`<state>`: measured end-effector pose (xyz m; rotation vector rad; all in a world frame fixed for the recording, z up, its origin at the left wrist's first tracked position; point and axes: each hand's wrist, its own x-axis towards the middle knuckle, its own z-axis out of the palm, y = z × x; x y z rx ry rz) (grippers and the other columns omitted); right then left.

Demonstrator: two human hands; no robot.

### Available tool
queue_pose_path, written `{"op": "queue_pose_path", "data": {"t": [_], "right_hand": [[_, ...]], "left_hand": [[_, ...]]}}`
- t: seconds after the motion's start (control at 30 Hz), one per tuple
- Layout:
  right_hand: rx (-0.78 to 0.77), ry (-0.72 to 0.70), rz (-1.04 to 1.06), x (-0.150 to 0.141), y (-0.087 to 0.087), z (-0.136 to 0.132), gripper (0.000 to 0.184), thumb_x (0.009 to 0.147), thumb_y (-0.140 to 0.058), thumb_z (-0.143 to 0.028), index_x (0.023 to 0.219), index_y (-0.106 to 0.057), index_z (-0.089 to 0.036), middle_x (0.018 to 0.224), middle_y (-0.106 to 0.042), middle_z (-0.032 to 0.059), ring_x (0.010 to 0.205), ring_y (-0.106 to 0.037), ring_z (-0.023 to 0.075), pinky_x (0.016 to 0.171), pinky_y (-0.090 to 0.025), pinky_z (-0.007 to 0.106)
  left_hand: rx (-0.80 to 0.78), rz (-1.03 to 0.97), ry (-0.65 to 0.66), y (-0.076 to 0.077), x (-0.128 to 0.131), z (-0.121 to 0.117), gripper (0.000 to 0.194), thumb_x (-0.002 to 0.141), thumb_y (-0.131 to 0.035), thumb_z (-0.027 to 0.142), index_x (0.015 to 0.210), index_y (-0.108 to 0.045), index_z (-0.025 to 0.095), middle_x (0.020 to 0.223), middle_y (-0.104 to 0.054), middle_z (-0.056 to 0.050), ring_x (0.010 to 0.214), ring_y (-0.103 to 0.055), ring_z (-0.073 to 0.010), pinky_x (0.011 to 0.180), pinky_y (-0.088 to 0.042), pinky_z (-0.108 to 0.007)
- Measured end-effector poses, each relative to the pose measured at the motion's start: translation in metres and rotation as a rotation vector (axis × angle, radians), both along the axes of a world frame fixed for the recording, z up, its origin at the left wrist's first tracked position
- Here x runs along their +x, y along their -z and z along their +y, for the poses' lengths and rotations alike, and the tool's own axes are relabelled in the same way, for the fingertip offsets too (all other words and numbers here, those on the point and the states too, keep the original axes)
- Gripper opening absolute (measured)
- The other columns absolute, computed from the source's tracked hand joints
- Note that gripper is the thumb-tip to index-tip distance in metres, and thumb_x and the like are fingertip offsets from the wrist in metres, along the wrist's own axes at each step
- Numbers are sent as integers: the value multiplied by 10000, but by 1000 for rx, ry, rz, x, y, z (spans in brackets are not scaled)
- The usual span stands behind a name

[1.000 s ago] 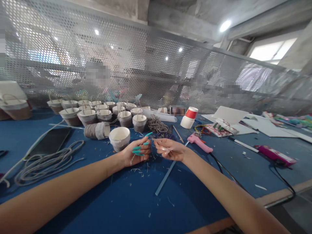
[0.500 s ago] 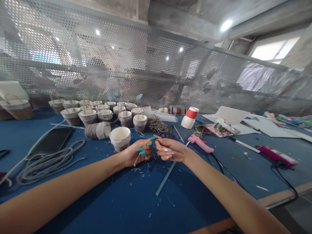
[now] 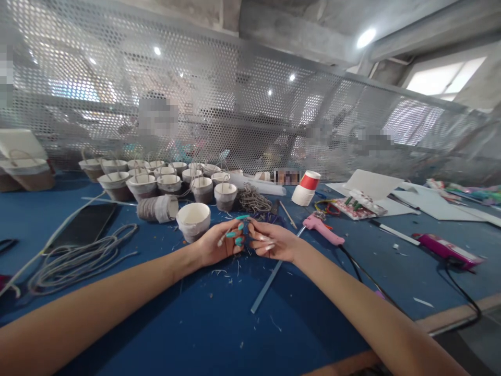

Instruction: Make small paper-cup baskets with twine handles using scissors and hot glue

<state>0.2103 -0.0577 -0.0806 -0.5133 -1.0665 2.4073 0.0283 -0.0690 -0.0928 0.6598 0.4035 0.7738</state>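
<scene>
My left hand point(image 3: 223, 241), with long teal nails, and my right hand point(image 3: 272, 240) meet fingertip to fingertip over the blue table point(image 3: 203, 324). Both are closed in a pinch on a short thin piece of cord point(image 3: 224, 237) that runs between them; its pale end sticks out past my left fingers. A white paper cup point(image 3: 193, 220) stands just left of my left hand. A clear glue stick point(image 3: 270, 282) lies on the table under my right wrist.
Several small rope-wrapped cup baskets point(image 3: 156, 183) stand at the back left, with a coil of twine point(image 3: 252, 198). A pink glue gun point(image 3: 323, 230), a red-and-white cup stack point(image 3: 307, 188), a phone point(image 3: 82, 225) and grey cord point(image 3: 78, 258) lie around. Perforated metal screen behind.
My hands have drawn together until the fingertips touch, and both have shifted slightly up and away. The cord piece has turned in my left fingers.
</scene>
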Motion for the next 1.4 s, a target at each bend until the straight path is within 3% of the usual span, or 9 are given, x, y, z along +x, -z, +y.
{"op": "queue_pose_path", "data": {"t": [0.13,0.23,0.33,0.47,0.57,0.67,0.83,1.1,1.4], "right_hand": [[140,100,-202,1,3,5,271,916,-414,-259,712,-532,-125,427,-424,-67,308,-155,5,319,-222,109],[152,151,-194,0,2,5,233,899,-444,-247,715,-527,-132,397,-410,-80,309,-126,3,316,-206,96],[170,205,-178,0,1,5,241,892,-465,-284,709,-521,-138,385,-414,-83,300,-126,2,317,-211,97],[186,275,-181,-1,3,7,242,884,-474,-285,692,-517,-144,361,-413,-83,274,-145,7,307,-220,106],[184,323,-186,-1,5,9,231,866,-497,-281,680,-512,-146,350,-391,-90,273,-156,13,296,-205,111],[175,357,-181,0,5,10,235,842,-531,-284,653,-498,-149,355,-373,-93,283,-182,20,287,-187,115],[102,312,-164,3,2,10,341,887,-455,-273,568,-418,-158,334,-299,-98,282,-157,24,281,-162,114],[-29,218,-40,5,-3,13,450,969,-198,-248,534,-288,-177,343,-221,-90,293,-95,38,281,-179,96],[-18,254,94,5,-4,12,453,967,-243,-244,528,-313,-160,385,-234,-85,317,-134,38,312,-222,109]], "left_hand": [[46,-15,22,1,0,0,262,669,-736,341,677,-570,139,503,-444,62,527,-506,-75,545,-437,-208],[58,32,-12,3,-1,0,263,602,-780,270,737,-605,127,571,-530,36,561,-540,-84,548,-443,-211],[30,65,-40,3,1,0,200,649,-736,248,756,-612,131,605,-570,16,584,-572,-105,571,-462,-235],[130,85,-69,0,5,-3,137,713,-683,244,779,-607,152,668,-610,-7,630,-605,-127,617,-477,-261],[184,96,-79,0,6,-5,174,715,-693,237,847,-614,155,796,-638,-23,703,-628,-134,664,-487,-268],[234,100,-57,4,5,-4,225,698,-715,227,888,-618,155,779,-647,-19,655,-633,-128,666,-495,-279],[287,95,-43,9,4,-1,214,652,-756,259,724,-612,118,569,-614,1,517,-589,-99,573,-476,-230],[378,128,-63,6,10,-7,242,611,-785,242,679,-595,108,575,-624,-12,529,-583,-102,556,-459,-219],[372,134,-148,8,11,-5,253,590,-796,240,653,-584,117,581,-615,2,546,-581,-93,587,-472,-214]]}}
